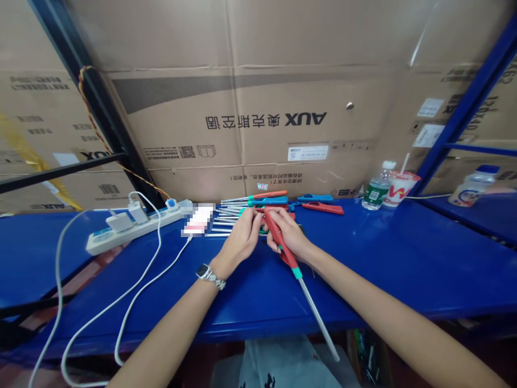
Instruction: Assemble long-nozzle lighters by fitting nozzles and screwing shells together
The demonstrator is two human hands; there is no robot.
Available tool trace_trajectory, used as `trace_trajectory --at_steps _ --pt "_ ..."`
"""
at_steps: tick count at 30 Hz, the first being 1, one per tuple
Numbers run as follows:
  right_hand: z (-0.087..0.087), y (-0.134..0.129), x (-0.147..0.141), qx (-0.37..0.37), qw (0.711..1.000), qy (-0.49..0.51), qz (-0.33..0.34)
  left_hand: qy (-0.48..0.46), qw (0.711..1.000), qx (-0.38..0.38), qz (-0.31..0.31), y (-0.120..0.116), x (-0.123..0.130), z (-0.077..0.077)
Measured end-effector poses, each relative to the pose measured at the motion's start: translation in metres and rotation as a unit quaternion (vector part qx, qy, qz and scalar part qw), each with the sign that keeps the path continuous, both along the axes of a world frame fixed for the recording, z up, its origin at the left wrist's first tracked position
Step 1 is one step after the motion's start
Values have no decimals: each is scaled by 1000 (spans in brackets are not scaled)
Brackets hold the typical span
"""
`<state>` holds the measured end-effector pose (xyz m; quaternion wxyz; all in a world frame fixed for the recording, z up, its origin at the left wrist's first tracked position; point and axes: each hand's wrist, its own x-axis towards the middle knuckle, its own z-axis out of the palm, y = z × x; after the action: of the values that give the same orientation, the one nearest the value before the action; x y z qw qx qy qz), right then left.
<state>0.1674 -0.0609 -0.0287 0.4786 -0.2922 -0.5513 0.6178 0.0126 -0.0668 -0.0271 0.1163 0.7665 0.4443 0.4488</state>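
Note:
My right hand is wrapped round the handle of a red long-neck lighter. Its green collar and metal tube slant down toward me, with the tip beyond the table's front edge. My left hand has its thumb and fingers pinched together at the butt end of that handle; whatever they grip is hidden. Behind and partly under both hands lies a pile of similar lighters, tubes pointing left. An orange lighter tops the pile. To the right lie a blue lighter and a red lighter.
A white power strip with chargers stands at the left, its cables trailing over the blue table. A phone, blurred out, lies beside the lighters. At right are a water bottle and a paper cup. Large cartons wall the back.

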Motion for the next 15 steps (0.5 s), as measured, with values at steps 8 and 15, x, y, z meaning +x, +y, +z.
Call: trace_trajectory --at_steps 8,15 --pt "-9 -10 -6 -5 999 -52 -3 73 997 5 14 -3 8 -10" --pt "-14 -10 -9 -2 998 -55 -24 -57 996 -70 8 3 14 -13"
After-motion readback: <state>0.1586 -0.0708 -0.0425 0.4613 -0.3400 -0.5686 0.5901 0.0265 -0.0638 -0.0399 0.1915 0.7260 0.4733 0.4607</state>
